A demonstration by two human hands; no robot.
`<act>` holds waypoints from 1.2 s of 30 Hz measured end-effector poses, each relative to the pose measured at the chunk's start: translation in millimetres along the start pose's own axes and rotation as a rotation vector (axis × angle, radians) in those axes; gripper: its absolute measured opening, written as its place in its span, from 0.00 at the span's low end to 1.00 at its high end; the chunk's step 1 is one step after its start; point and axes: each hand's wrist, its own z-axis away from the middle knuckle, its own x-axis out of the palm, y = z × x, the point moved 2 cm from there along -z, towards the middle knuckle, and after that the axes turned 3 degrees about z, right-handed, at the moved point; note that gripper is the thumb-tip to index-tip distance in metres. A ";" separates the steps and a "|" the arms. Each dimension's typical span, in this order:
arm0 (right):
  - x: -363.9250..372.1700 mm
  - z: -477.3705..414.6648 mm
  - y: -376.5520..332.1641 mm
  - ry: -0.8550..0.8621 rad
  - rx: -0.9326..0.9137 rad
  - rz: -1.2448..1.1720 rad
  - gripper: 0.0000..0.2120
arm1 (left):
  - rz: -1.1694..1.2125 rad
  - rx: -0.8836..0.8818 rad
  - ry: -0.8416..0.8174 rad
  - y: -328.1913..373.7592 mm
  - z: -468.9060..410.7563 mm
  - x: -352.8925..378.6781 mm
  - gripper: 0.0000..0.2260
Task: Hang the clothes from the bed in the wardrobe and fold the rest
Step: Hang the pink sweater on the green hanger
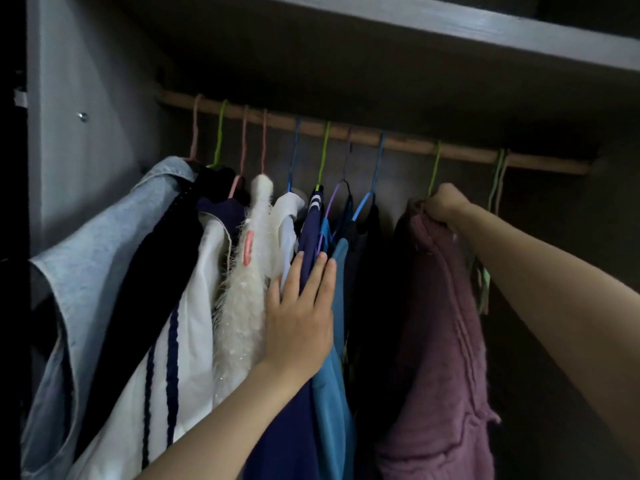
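The mauve knitted garment point(440, 306) hung inside the wardrobe, in the right half of the frame, its long axis running straight down from the rod and its lower end cut off by the bottom edge. The right hand point(445, 206) was clenched around the bunched top of it, just under the hook of a green hanger point(434, 171) that was looped over the wooden rod point(398, 142); the hanger's shoulders were hidden inside the fabric and the fist. A dark gap separated this garment from the packed row toward the left. There the left hand point(301, 313) lay flat, fingers straight and released, pressing against a navy garment point(287, 427), with a blue garment point(332, 393) just beside it and a black garment point(370, 289) barely readable in the shadow. Further left hung a fluffy white garment point(239, 306), a white jacket point(194, 306) with dark stripes, a black piece point(156, 271) and a pale denim vest point(86, 271), all on pink, green, blue and purple hooks. At the far right of the rod hung thin hangers point(497, 181), whose lower parts disappeared behind the right forearm. A grey shelf point(450, 32) crossed the top of the frame, and the wardrobe's side wall point(86, 98) filled the upper left. The back of the wardrobe was too dark to make out.
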 end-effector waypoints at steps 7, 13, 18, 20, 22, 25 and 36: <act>-18.0 23.3 17.3 0.288 -0.013 0.281 0.19 | 0.069 -0.034 -0.014 1.1 -0.6 -4.6 0.23; -29.8 62.0 76.7 -0.022 0.215 0.333 0.19 | 0.158 -0.047 -0.011 22.1 -1.0 -7.2 0.22; -39.9 83.7 98.3 0.068 0.244 0.268 0.04 | 0.202 -0.051 0.031 31.3 -0.6 -10.9 0.19; -50.4 89.6 104.0 0.145 0.233 0.411 0.06 | 0.226 -0.061 0.024 31.6 -0.4 -11.2 0.23; -58.4 92.1 105.2 0.188 0.202 0.533 0.08 | 0.224 -0.066 0.013 32.3 -0.3 -11.9 0.25; -63.5 91.5 97.5 0.210 0.160 0.621 0.11 | 0.240 -0.059 0.033 35.4 -0.1 -10.6 0.21; -71.7 91.4 74.3 0.250 0.099 0.611 0.04 | 0.252 -0.095 0.109 20.9 3.2 -3.4 0.24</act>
